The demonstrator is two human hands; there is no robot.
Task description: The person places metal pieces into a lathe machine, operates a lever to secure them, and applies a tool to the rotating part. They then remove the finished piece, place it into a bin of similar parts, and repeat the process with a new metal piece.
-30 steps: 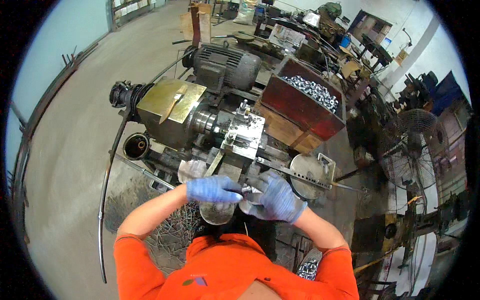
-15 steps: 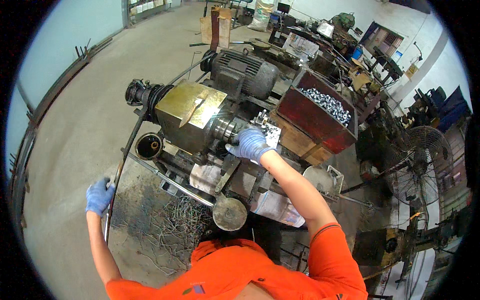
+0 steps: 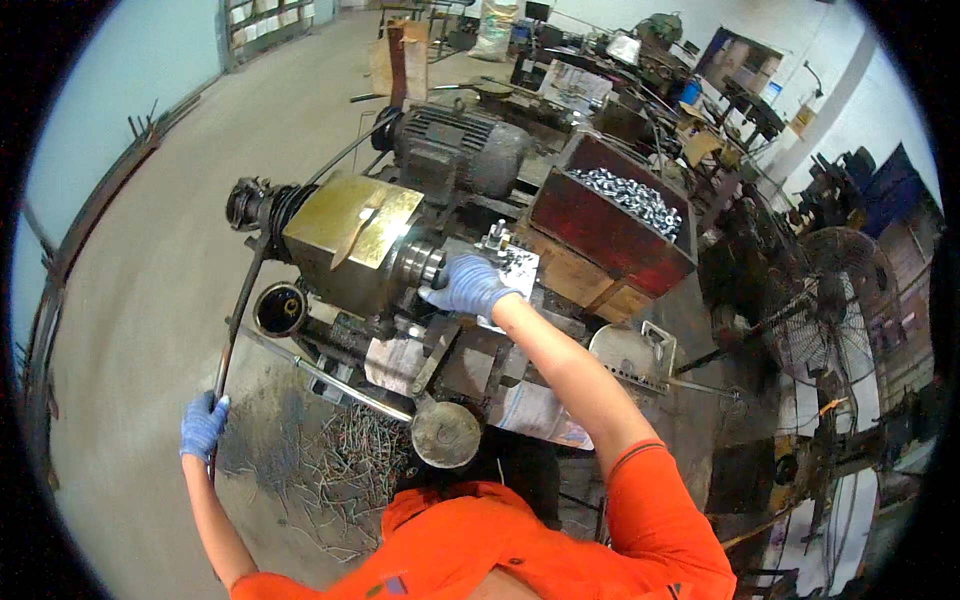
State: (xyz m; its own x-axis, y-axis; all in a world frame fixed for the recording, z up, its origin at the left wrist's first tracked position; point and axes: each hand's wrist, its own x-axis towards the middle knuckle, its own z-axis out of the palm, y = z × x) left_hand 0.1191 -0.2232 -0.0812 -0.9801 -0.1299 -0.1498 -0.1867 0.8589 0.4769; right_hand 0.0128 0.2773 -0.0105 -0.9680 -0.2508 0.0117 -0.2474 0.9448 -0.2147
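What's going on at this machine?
A person in orange is working at a lathe-like machine. The left hand grips its long metal bar; the right hand is at the chuck, its fingertips and anything held hidden. A red box of shiny metal parts stands beyond.

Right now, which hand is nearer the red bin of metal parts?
Right. The right hand is at the spindle chuck, just left of and below the red bin in view; the left hand is much farther left and lower, at the long bar.

Grey floor (image 3: 130, 340) — thin tangled shavings (image 3: 365, 455), brassy machine housing (image 3: 312, 207) — a brush (image 3: 350, 243)
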